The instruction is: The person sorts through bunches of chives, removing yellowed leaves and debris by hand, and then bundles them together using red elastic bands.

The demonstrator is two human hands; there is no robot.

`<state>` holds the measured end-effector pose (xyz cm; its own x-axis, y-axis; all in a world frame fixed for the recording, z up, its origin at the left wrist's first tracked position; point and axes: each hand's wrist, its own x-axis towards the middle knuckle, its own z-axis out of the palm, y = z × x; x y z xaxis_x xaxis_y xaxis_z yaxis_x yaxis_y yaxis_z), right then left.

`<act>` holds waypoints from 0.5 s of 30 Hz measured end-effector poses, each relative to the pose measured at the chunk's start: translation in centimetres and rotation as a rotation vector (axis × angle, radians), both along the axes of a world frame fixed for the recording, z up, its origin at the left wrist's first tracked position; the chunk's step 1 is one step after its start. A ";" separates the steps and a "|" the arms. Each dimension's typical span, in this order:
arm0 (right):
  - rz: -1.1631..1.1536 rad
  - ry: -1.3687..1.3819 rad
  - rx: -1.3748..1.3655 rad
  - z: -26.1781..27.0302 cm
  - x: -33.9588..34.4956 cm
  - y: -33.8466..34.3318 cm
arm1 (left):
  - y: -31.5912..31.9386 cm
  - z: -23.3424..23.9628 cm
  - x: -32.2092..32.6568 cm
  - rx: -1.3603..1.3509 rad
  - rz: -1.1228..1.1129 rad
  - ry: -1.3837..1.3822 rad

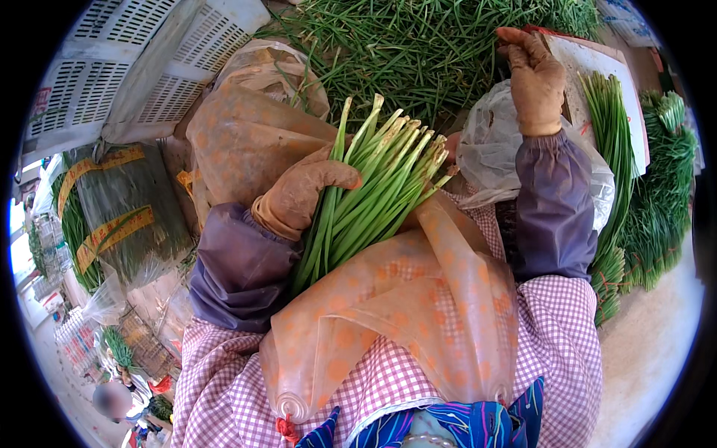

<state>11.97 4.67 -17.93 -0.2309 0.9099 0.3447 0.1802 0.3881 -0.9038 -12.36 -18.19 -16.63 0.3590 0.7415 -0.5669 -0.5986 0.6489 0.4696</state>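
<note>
My left hand (308,190), in a soiled brown glove, grips a loose bunch of garlic chives (364,207). Its pale cut ends point up and away from me, and the leaves hang down over my lap. My right hand (532,78), gloved too, is raised at the upper right with its fingers pointing left. It is beside a white board (605,61) and a bit of red material (543,29); whether it pinches anything is hidden. A long bunch of chives (610,129) lies on the board's right part.
A large heap of loose green stalks (403,50) spreads ahead. White slatted plastic crates (151,61) stand at upper left, above wrapped greens with yellow tape (129,213). Tied bunches (661,207) line the right. A clear plastic bag (493,140) hangs near my right sleeve. A person (131,400) is at lower left.
</note>
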 end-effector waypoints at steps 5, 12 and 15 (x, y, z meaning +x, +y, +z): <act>0.527 0.068 -0.261 1.9 -1.1 -3.0 | 0.4 1.9 0.8 0.032 0.048 -0.044; 0.849 0.186 -0.543 0.7 -6.0 -9.2 | 0.2 2.6 0.8 0.082 -0.003 0.119; 0.459 0.664 -0.785 -0.3 -3.1 -6.3 | -0.5 2.9 1.1 0.015 0.055 0.157</act>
<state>8.91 -1.67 -18.20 -0.5835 0.8051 -0.1065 -0.4414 -0.4244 -0.7906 -11.30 -18.74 -13.72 0.2255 0.7666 -0.6012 -0.5519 0.6091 0.5695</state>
